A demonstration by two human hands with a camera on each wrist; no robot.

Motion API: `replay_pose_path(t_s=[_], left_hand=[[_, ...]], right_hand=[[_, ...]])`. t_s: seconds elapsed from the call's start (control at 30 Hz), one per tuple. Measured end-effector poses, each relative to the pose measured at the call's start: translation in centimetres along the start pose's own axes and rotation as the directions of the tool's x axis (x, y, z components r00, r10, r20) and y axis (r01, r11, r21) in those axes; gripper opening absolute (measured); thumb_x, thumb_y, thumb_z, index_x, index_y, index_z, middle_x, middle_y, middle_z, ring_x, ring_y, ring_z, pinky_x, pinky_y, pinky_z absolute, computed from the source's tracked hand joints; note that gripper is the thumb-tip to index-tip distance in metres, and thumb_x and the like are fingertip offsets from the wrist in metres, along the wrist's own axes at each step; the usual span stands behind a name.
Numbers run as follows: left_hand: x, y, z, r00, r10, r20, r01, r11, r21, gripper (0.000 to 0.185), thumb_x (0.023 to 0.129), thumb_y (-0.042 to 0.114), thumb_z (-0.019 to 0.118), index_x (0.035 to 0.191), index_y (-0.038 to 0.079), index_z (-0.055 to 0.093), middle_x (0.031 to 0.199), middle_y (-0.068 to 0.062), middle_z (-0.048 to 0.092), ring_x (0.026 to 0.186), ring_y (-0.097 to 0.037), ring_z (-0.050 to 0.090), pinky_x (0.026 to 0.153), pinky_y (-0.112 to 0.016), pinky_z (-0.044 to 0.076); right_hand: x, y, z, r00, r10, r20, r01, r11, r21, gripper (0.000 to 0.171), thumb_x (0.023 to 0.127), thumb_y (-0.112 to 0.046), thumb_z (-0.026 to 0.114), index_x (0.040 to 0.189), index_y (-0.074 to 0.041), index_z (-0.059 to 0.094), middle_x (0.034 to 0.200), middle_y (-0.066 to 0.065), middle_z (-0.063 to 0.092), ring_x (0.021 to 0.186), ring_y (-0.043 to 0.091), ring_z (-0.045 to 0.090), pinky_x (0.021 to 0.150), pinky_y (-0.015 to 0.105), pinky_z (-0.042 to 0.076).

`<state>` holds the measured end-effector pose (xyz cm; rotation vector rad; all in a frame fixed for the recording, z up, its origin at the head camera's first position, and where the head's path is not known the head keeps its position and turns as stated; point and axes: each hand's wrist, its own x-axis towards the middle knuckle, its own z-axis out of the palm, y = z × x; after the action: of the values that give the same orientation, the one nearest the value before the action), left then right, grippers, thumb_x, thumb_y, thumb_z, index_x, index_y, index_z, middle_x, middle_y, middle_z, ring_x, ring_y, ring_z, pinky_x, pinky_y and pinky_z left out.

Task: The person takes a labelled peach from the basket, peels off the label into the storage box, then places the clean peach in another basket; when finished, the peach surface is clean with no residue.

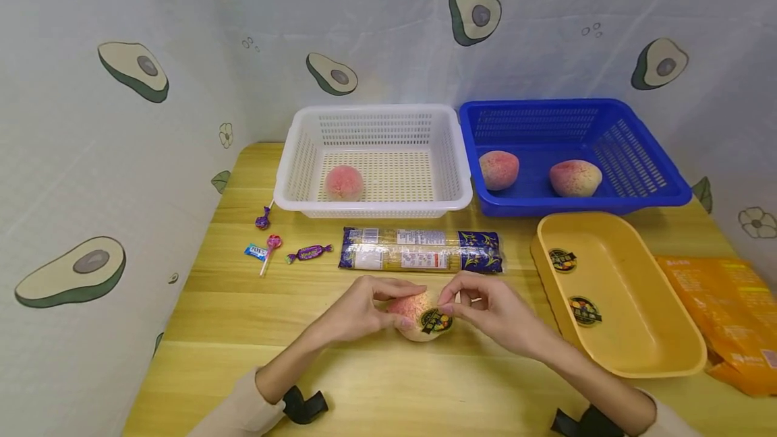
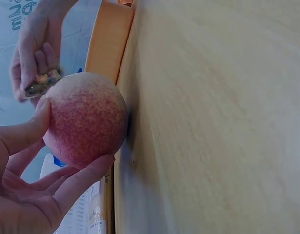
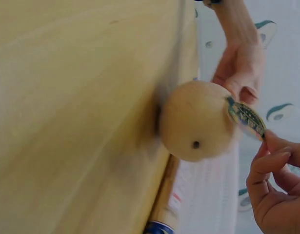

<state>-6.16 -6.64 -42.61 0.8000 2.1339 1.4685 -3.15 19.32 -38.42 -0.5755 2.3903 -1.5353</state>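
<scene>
A pink and cream peach [image 1: 408,307] is on the wooden table in front of the person. The left hand [image 1: 359,309] grips it from the left, thumb on the near side and fingers behind. At its right side the right hand [image 1: 494,305] pinches the edge of a dark round sticker [image 1: 436,321] between thumb and forefinger. In the right wrist view the sticker [image 3: 247,118] stands out from the peach [image 3: 198,122], its far end against the skin. The left wrist view shows the peach's red side [image 2: 86,119] between the left thumb and fingers.
A white basket [image 1: 373,206] with one peach and a blue basket [image 1: 583,204] with two peaches stand at the back. A noodle pack [image 1: 420,250] lies before them. Candies [image 1: 309,253] are at left. A yellow bin [image 1: 625,288] bearing two stickers and an orange bag [image 1: 728,315] are at right.
</scene>
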Motion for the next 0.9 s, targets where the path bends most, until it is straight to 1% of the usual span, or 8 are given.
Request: replay_pose_path(t_s=[0.17,0.27,0.4,0.53,0.6,0.73,0.8,0.9], left_hand=[[0.0,-0.1,-0.1,1.0,-0.012,-0.002,0.011,1.0,-0.023,0.049,0.086,0.002,0.081,0.133,0.013,0.072,0.141,-0.009,0.067,0.135,-0.027,0.061,0.112,-0.032,0.051],[0.0,-0.1,-0.1,1.0,-0.016,0.001,0.016,1.0,-0.023,0.05,0.085,0.003,0.082,0.132,0.015,0.072,0.14,-0.007,0.068,0.136,-0.026,0.06,0.113,-0.03,0.05],[0.0,0.0,-0.2,1.0,-0.032,0.0,0.032,0.999,-0.025,0.05,0.085,0.003,0.082,0.132,0.016,0.072,0.141,-0.005,0.068,0.137,-0.024,0.059,0.112,-0.028,0.051],[-0.1,-0.1,-0.2,1.0,-0.029,-0.003,0.029,0.999,-0.021,0.05,0.085,0.002,0.082,0.132,0.016,0.072,0.14,-0.006,0.068,0.136,-0.025,0.06,0.111,-0.027,0.051],[-0.1,-0.1,-0.2,1.0,-0.027,-0.003,0.027,0.999,-0.022,0.05,0.085,0.002,0.081,0.132,0.016,0.072,0.14,-0.006,0.068,0.136,-0.025,0.06,0.111,-0.026,0.051],[-0.1,-0.2,-0.2,1.0,-0.025,0.001,0.025,0.999,-0.026,0.049,0.086,0.002,0.081,0.132,0.015,0.072,0.14,-0.007,0.068,0.137,-0.026,0.06,0.112,-0.028,0.051],[0.0,-0.2,-0.2,1.0,-0.028,0.004,0.029,0.999,-0.032,0.049,0.086,0.002,0.081,0.132,0.015,0.072,0.141,-0.007,0.068,0.137,-0.026,0.059,0.112,-0.029,0.051],[0.0,-0.2,-0.2,0.999,-0.033,0.006,0.033,0.999,-0.036,0.049,0.086,0.003,0.081,0.132,0.016,0.072,0.142,-0.007,0.067,0.138,-0.027,0.058,0.113,-0.032,0.051]], right_hand=[[-1.4,-1.0,-3.8,0.996,0.049,-0.072,-0.047,0.999,0.026,0.005,0.097,-0.007,0.071,0.101,-0.008,0.071,0.078,-0.008,0.063,0.054,0.004,0.047,0.042,0.026,0.042],[-2.3,-0.7,-7.4,0.981,0.141,-0.136,-0.141,0.99,0.011,0.008,0.099,-0.008,0.068,0.106,-0.006,0.071,0.071,-0.009,0.061,0.054,0.011,0.049,0.043,0.031,0.041],[-3.7,0.7,-12.2,0.936,0.28,-0.212,-0.295,0.955,-0.039,0.013,0.102,-0.018,0.066,0.112,-0.012,0.072,0.065,-0.006,0.057,0.056,0.017,0.05,0.05,0.033,0.04],[-5.0,2.5,-16.4,0.889,0.365,-0.274,-0.398,0.915,-0.072,0.012,0.104,-0.023,0.064,0.111,-0.02,0.074,0.065,-0.005,0.056,0.057,0.018,0.048,0.053,0.034,0.036],[-5.6,3.4,-17.9,0.868,0.402,-0.291,-0.443,0.892,-0.088,0.012,0.104,-0.024,0.063,0.106,-0.028,0.074,0.065,-0.004,0.053,0.057,0.019,0.046,0.051,0.036,0.033],[-6.6,5.1,-19.8,0.835,0.48,-0.268,-0.525,0.841,-0.131,0.023,0.106,-0.023,0.06,0.096,-0.042,0.07,0.068,-0.007,0.051,0.057,0.016,0.044,0.049,0.034,0.03],[-7.0,5.7,-20.3,0.817,0.513,-0.261,-0.562,0.811,-0.163,0.022,0.106,-0.023,0.06,0.096,-0.039,0.071,0.069,-0.008,0.054,0.057,0.014,0.047,0.048,0.031,0.034],[-7.2,6.4,-20.7,0.804,0.542,-0.242,-0.591,0.773,-0.231,0.018,0.106,-0.023,0.06,0.108,-0.015,0.077,0.074,-0.009,0.062,0.059,0.012,0.052,0.049,0.026,0.039]])
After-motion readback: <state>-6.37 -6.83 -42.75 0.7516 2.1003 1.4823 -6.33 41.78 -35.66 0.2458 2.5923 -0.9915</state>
